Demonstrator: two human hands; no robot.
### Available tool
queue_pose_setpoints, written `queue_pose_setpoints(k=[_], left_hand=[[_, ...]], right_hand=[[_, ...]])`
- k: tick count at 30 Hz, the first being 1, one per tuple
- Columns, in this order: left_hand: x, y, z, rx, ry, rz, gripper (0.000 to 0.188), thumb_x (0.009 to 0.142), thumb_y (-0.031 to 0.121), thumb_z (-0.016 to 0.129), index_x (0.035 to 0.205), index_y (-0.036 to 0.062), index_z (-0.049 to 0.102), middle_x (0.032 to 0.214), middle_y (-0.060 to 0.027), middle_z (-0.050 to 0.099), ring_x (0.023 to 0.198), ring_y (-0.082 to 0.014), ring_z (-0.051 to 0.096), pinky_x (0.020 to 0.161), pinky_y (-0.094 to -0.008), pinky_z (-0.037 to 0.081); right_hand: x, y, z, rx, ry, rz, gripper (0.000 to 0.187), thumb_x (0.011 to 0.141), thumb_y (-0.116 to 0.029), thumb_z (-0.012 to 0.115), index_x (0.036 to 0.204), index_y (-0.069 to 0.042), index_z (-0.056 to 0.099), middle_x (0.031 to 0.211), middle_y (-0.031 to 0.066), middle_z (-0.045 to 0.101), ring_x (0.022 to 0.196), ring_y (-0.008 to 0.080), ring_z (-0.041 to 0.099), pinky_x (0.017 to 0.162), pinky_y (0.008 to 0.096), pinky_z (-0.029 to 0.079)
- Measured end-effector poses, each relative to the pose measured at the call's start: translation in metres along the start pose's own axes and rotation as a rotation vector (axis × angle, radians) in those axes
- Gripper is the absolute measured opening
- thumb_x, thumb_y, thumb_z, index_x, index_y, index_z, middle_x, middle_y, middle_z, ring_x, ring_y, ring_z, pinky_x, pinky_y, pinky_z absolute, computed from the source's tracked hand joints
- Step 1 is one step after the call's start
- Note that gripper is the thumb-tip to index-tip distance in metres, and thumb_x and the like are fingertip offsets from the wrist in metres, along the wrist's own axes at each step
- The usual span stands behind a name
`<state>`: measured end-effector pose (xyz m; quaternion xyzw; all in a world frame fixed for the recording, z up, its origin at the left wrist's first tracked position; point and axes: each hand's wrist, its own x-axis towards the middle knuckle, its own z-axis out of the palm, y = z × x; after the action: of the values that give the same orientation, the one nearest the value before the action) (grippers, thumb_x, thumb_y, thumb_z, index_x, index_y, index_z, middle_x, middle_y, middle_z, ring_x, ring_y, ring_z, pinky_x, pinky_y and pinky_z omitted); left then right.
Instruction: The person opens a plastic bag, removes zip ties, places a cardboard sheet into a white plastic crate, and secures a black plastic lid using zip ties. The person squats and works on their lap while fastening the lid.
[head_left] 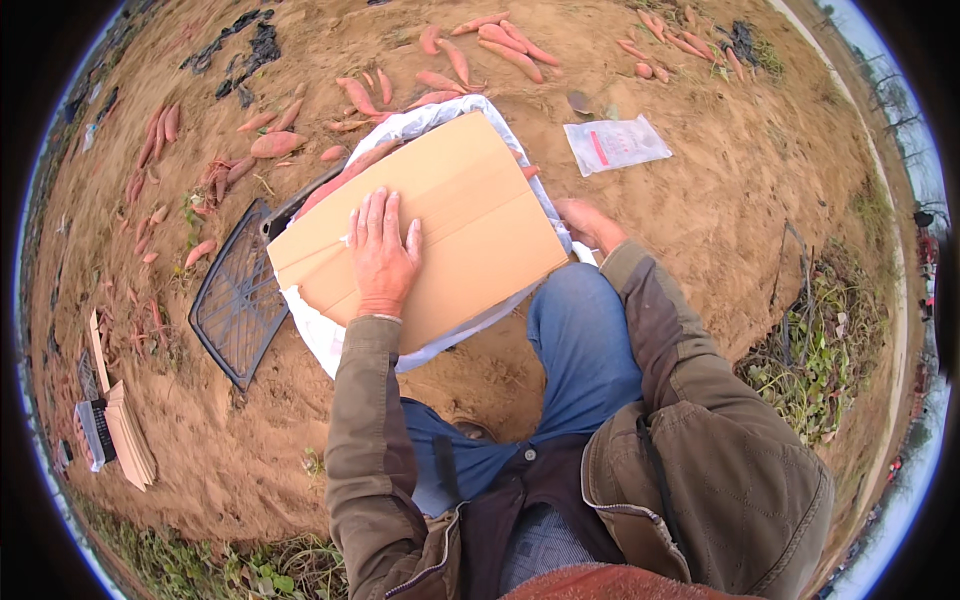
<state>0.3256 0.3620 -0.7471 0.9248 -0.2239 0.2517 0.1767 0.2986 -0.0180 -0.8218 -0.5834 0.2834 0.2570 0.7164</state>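
A brown cardboard sheet (480, 215) lies tilted over a crate filled with sweet potatoes (365, 170), which show along its upper left edge. White plastic liner (318, 330) sticks out around the crate's rim. My left hand (383, 250) rests flat on the cardboard with its fingers stretched. At the crate's right side, my right hand (592, 225) is closed, its fingertips partly hidden by the rim. A white piece (583, 253) shows just below that hand; what the fingers grip cannot be made out. My knee touches the crate's near side.
A black lattice crate lid (240, 295) leans out at the crate's left. Loose sweet potatoes (510, 50) lie in groups on the sandy soil. A clear plastic bag (618, 146) is at the right. Cardboard strips (128, 440) lie far left, and green vines (815, 350) grow at the right.
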Motion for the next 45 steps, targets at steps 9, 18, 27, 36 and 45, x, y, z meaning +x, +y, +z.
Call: queue_pose_setpoints(k=[9,18,27,36,45], left_hand=[[-0.002,-0.003,0.003,0.004,0.014,0.013,0.053,0.099,0.028,0.073,0.145,0.0064,0.059,0.153,-0.0135,0.057,0.145,-0.0329,0.051,0.124,-0.0518,0.036],[-0.002,-0.004,0.005,0.003,0.035,0.014,0.052,0.098,0.027,0.074,0.144,0.0072,0.060,0.152,-0.0125,0.059,0.142,-0.0320,0.054,0.122,-0.0506,0.038],[0.000,-0.002,-0.001,-0.018,0.017,-0.013,0.053,0.097,0.027,0.075,0.143,0.0062,0.061,0.152,-0.0129,0.058,0.143,-0.0338,0.053,0.122,-0.0508,0.038],[0.000,-0.002,-0.003,-0.046,-0.001,-0.034,0.055,0.095,0.027,0.075,0.144,0.0058,0.060,0.154,-0.0139,0.056,0.144,-0.0344,0.051,0.123,-0.0516,0.037],[0.007,0.003,-0.019,-0.085,-0.045,-0.090,0.060,0.091,0.030,0.077,0.142,0.0028,0.060,0.152,-0.0168,0.056,0.145,-0.0341,0.050,0.124,-0.0524,0.037]], right_hand=[[0.003,0.028,-0.023,-0.023,0.079,-0.182,0.029,0.108,-0.029,0.061,0.116,-0.001,0.067,0.110,0.0100,0.070,0.097,0.0190,0.069,0.085,0.0363,0.056],[-0.050,0.016,-0.009,0.160,0.019,-0.257,0.024,0.110,-0.025,0.062,0.112,-0.001,0.065,0.098,0.0065,0.070,0.085,0.0143,0.069,0.076,0.0300,0.057],[-0.075,-0.043,0.011,0.335,-0.223,-0.439,0.023,0.107,-0.018,0.065,0.119,0.001,0.063,0.112,0.0105,0.074,0.095,0.0205,0.074,0.084,0.0364,0.061],[0.007,-0.087,0.021,0.272,-0.187,-0.051,0.069,0.111,-0.057,0.045,0.137,0.005,0.062,0.120,0.0213,0.074,0.101,0.0310,0.075,0.091,0.0444,0.060],[0.071,-0.137,0.038,0.246,-0.198,-0.115,0.040,0.108,-0.027,0.055,0.135,0.001,0.066,0.123,0.0167,0.076,0.109,0.0309,0.073,0.095,0.0415,0.058]])
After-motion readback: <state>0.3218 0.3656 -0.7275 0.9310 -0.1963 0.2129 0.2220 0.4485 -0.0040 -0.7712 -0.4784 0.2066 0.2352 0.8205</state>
